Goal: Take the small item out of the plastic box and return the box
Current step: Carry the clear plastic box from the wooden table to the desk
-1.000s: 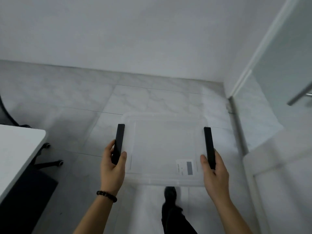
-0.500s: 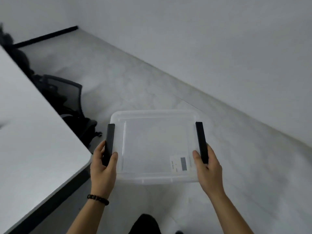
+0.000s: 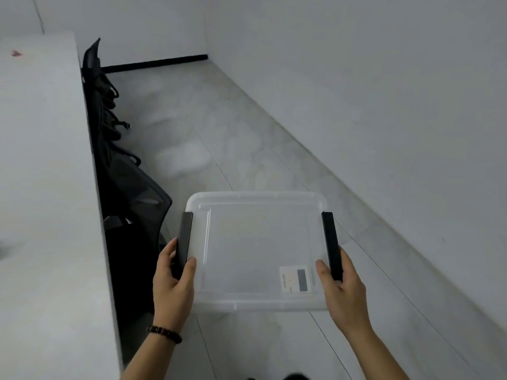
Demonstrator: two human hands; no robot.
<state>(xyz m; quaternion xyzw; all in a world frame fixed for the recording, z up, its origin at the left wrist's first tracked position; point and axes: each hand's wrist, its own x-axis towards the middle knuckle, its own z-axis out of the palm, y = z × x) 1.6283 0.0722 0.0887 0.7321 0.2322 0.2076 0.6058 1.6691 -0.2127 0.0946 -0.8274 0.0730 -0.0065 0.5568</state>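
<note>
Plastic box (image 3: 258, 250), lid on, is in the air above the floor, right of the white bench (image 3: 46, 187). My left hand (image 3: 172, 283) has its fingers pinching the left black latch (image 3: 184, 239); my right hand (image 3: 343, 286) pinches the right latch (image 3: 331, 242). If a latch pops open, I judge the box could drop.

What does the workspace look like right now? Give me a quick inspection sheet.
Surface: white table at left, a small pink speck near its far end.
Job's things: clear plastic box, lid on, carried level above the floor; white label on the lid; small item not visible.
Clutter: nothing seen.
Grippers: left hand and right hand each grip a black side latch.
Cables: nothing seen.
Surroundings: black chairs beside the table, grey tiled floor, white wall.
</note>
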